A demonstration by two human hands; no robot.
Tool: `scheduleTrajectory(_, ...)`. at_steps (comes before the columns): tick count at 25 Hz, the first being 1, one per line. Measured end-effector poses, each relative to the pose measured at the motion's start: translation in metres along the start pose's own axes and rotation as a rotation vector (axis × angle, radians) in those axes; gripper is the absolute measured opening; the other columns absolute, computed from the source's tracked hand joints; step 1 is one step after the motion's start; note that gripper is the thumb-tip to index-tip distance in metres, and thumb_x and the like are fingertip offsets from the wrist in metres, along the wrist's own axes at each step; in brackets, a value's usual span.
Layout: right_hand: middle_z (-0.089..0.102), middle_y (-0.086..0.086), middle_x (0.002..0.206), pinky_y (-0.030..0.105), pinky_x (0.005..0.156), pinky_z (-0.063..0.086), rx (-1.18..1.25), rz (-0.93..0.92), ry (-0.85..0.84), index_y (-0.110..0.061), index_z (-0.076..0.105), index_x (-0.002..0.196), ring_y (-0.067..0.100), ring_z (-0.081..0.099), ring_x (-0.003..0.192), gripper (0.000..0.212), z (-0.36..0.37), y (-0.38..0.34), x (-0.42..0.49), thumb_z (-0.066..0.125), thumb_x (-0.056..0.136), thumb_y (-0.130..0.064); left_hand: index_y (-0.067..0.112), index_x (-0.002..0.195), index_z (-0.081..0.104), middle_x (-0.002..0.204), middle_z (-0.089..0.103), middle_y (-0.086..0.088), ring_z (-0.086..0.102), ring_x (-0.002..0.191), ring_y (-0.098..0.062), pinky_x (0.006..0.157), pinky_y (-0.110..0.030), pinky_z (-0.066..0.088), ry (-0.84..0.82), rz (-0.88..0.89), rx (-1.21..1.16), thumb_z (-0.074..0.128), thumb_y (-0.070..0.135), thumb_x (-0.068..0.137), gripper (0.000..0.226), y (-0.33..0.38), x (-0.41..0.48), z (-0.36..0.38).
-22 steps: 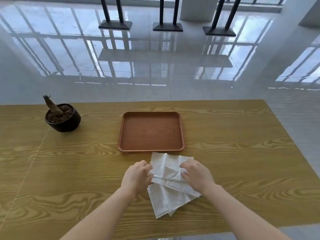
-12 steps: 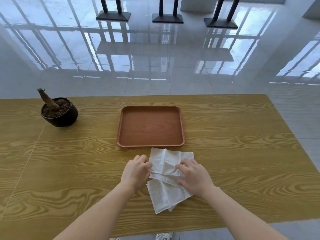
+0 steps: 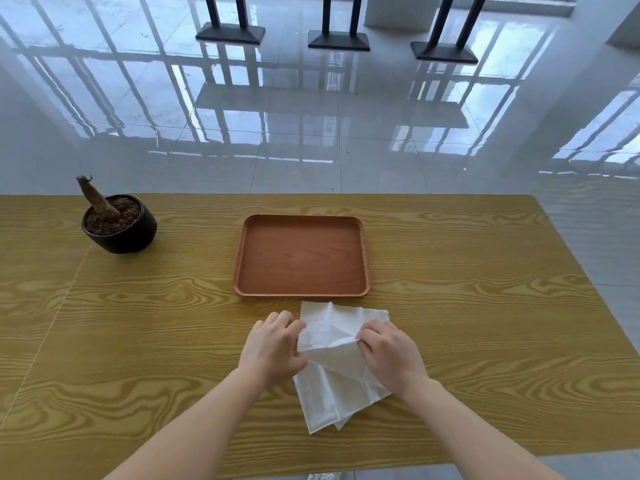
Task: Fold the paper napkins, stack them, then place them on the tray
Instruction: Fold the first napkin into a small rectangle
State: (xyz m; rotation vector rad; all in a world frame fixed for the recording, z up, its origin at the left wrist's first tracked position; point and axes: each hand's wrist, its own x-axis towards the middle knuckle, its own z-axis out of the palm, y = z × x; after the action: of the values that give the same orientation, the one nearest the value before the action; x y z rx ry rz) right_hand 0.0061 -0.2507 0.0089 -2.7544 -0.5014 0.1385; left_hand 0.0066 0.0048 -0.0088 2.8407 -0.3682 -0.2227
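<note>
The white paper napkins point(image 3: 329, 400) lie on the counter point(image 3: 138, 341), just in front of the brown tray point(image 3: 301, 258). The right hand point(image 3: 391, 355) pinches the top napkin point(image 3: 329, 323) at a raised crease. The left hand point(image 3: 273, 348) has its grip curled on this napkin's left edge.

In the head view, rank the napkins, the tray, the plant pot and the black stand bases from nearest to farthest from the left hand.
1. napkins: touching the left hand, just to its right.
2. tray: straight ahead, beyond the napkins.
3. plant pot: far left on the table.
4. black stand bases: on the floor past the table.
</note>
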Motion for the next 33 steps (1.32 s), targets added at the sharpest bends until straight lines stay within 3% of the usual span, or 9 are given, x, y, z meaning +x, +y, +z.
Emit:
scheduleTrajectory(3,0.071,-0.005,0.100,0.034,0.074,0.054,0.053,0.015,0.066,-0.014,0.073,0.092,0.018,0.062,0.093,0.015,-0.009,-0.006,0.006,0.058,0.096,-0.016,0.032,0.111,0.063,0.102,0.056,0.008,0.052,0.089,-0.018,0.073,-0.035,0.047,0.020,-0.015,-0.004,0.066,0.055,0.075,0.044,0.001,-0.001,0.000)
scheduleTrajectory(6,0.071,-0.005,0.089,0.037,0.069,0.053,0.068,0.009,0.074,-0.015,0.071,0.089,0.019,0.062,0.086,0.016,-0.021,-0.013,0.012,0.057,0.095,-0.017,0.024,0.086,0.071,0.092,0.059,0.008,0.052,0.079,-0.017,0.057,-0.030,0.044,0.190,-0.015,-0.108,0.070,0.029,0.087,0.005,0.006,0.000,0.000)
scheduleTrajectory(11,0.075,-0.003,0.090,0.040,0.069,0.055,0.123,0.052,0.112,-0.018,0.072,0.110,0.020,0.066,0.086,0.021,-0.041,-0.017,0.021,0.062,0.092,-0.014,0.016,0.072,0.070,0.093,0.066,0.009,0.059,0.081,-0.012,0.060,-0.028,0.047,0.321,-0.026,-0.332,0.074,0.017,0.081,0.009,0.004,-0.003,-0.021)
scheduleTrajectory(15,0.072,-0.014,0.082,0.022,0.071,0.053,0.296,0.049,0.115,-0.021,0.069,0.117,0.004,0.067,0.080,0.029,-0.054,-0.026,0.034,0.069,0.090,-0.011,0.018,0.063,0.063,0.084,0.070,0.015,0.061,0.077,-0.003,0.068,-0.023,0.047,0.304,-0.223,-0.787,0.062,0.026,0.070,0.010,-0.010,-0.020,-0.048)
scheduleTrajectory(17,0.071,-0.016,0.077,0.011,0.067,0.047,0.490,0.100,0.058,-0.027,0.068,0.115,0.001,0.065,0.075,0.031,-0.056,-0.036,0.042,0.072,0.088,-0.013,0.011,0.061,0.058,0.067,0.063,0.009,0.055,0.065,-0.011,0.066,-0.030,0.045,0.235,-0.364,-1.078,0.059,0.027,0.069,0.018,-0.019,-0.030,-0.057)
scheduleTrajectory(20,0.072,-0.008,0.078,0.012,0.064,0.047,0.704,0.181,-0.090,-0.033,0.069,0.110,0.000,0.061,0.066,0.030,-0.051,-0.058,0.060,0.075,0.086,-0.016,0.009,0.065,0.059,0.066,0.062,-0.006,0.061,0.064,-0.024,0.064,-0.039,0.051,0.206,-0.582,-1.341,0.063,0.019,0.078,0.018,-0.035,-0.049,-0.060)
scheduleTrajectory(25,0.061,-0.001,0.070,0.025,0.060,0.047,0.837,0.322,-0.283,-0.024,0.073,0.096,0.010,0.055,0.061,0.017,-0.017,-0.095,0.083,0.080,0.083,-0.016,0.003,0.080,0.068,0.075,0.074,-0.013,0.071,0.061,-0.028,0.052,-0.035,0.056,0.295,-0.846,-1.311,0.066,0.016,0.092,0.018,-0.067,-0.082,-0.048)
scheduleTrajectory(31,0.064,-0.003,0.077,0.016,0.055,0.045,0.738,0.409,-0.349,-0.022,0.072,0.097,0.008,0.058,0.065,0.017,0.034,-0.126,0.102,0.078,0.083,-0.017,0.008,0.079,0.072,0.074,0.075,-0.011,0.072,0.071,-0.033,0.068,-0.050,0.060,0.354,-0.951,-1.130,0.071,0.015,0.088,0.011,-0.106,-0.109,-0.034)
scheduleTrajectory(33,0.066,-0.002,0.080,0.021,0.060,0.050,0.717,0.414,-0.358,-0.022,0.071,0.099,0.009,0.060,0.068,0.018,0.044,-0.136,0.106,0.076,0.084,-0.016,0.015,0.076,0.072,0.073,0.075,-0.005,0.071,0.072,-0.028,0.071,-0.048,0.060,0.362,-0.959,-1.014,0.071,0.019,0.087,0.012,-0.118,-0.115,-0.032)
